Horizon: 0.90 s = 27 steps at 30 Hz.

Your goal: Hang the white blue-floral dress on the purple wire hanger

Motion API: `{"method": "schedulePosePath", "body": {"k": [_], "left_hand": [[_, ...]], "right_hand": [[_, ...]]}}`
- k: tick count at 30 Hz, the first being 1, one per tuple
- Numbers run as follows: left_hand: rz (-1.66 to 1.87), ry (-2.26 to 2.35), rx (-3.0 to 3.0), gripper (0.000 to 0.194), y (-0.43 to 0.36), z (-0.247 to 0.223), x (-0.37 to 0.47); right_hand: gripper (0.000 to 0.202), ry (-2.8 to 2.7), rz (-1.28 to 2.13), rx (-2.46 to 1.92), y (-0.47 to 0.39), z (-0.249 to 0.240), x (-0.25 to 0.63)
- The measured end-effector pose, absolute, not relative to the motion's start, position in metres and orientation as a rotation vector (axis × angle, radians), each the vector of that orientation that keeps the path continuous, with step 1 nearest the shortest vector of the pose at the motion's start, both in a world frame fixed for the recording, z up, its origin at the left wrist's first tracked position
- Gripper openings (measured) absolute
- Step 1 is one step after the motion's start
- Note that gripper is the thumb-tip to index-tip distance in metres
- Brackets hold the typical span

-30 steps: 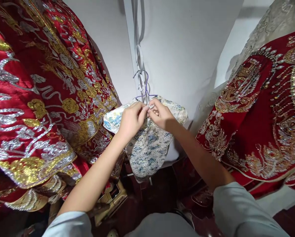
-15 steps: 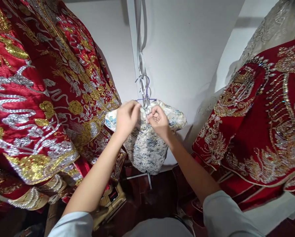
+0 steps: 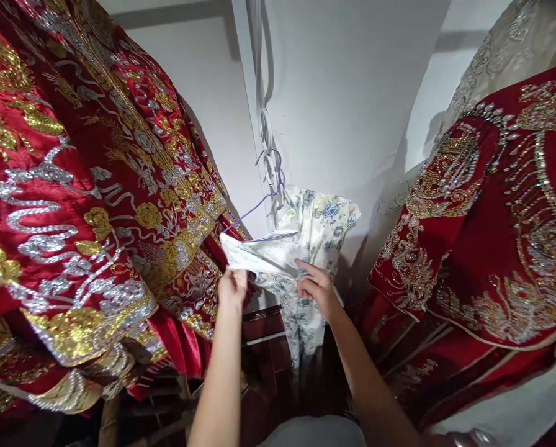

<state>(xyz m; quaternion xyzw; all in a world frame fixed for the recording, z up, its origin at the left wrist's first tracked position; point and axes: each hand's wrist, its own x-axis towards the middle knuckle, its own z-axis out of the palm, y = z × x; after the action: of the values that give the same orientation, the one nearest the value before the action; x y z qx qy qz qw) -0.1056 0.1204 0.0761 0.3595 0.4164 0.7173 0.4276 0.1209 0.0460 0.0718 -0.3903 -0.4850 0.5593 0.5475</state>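
A white garment with a blue and yellow floral print [image 3: 331,223] hangs in the middle on a thin purple hanger [image 3: 259,205]. The hanger's left shoulder bar shows bare, as the garment has slipped down on that side. My left hand [image 3: 233,287] pinches the garment's left edge below the hanger's end. Against the front of the cloth is my right hand [image 3: 314,287], its index finger stretched out and the other fingers curled loosely. Whether it grips any cloth is hard to tell.
Red gowns with gold and silver embroidery [image 3: 96,186] fill the left side. A beaded red garment [image 3: 483,236] hangs at the right, below a pale lace one [image 3: 496,62]. White rings [image 3: 265,127] hang above the hanger against a pale wall [image 3: 347,93].
Both hands have moved down from the neckline. The garment's left side has been pulled off the hanger's shoulder, opening the front and baring the purple bars. My right index finger is now extended.
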Motion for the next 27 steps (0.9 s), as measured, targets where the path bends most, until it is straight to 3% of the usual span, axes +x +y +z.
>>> {"method": "schedulePosePath", "body": {"k": [4,6,8,12,18,24,27], "left_hand": [[1.653,0.986,0.563,0.014,0.088,0.041,-0.074],[1.614,0.936,0.491,0.009,0.076,0.044,-0.067],[1.581,0.841,0.518,0.018,0.064,0.056,-0.060],[1.391,0.699,1.047,0.031,0.036,0.083,-0.037],[1.124,0.788,1.782,0.029,0.017,0.097,-0.013],[0.787,0.837,1.856,0.040,0.005,0.072,-0.038],[0.619,0.884,1.937,0.036,-0.010,0.050,-0.058]], "right_hand": [[0.077,-1.018,1.311,-1.054,0.036,0.055,0.151],[0.073,-1.113,1.372,-1.105,0.032,0.052,0.165],[0.062,-1.299,1.483,-1.168,0.027,0.051,0.172],[0.025,-1.702,1.534,-1.167,0.014,0.058,0.162],[0.014,-1.661,1.233,-0.944,0.005,0.076,0.131],[0.037,-1.369,1.863,-0.785,0.008,0.069,0.153],[0.031,-1.697,1.818,-0.735,0.016,0.084,0.172]]}}
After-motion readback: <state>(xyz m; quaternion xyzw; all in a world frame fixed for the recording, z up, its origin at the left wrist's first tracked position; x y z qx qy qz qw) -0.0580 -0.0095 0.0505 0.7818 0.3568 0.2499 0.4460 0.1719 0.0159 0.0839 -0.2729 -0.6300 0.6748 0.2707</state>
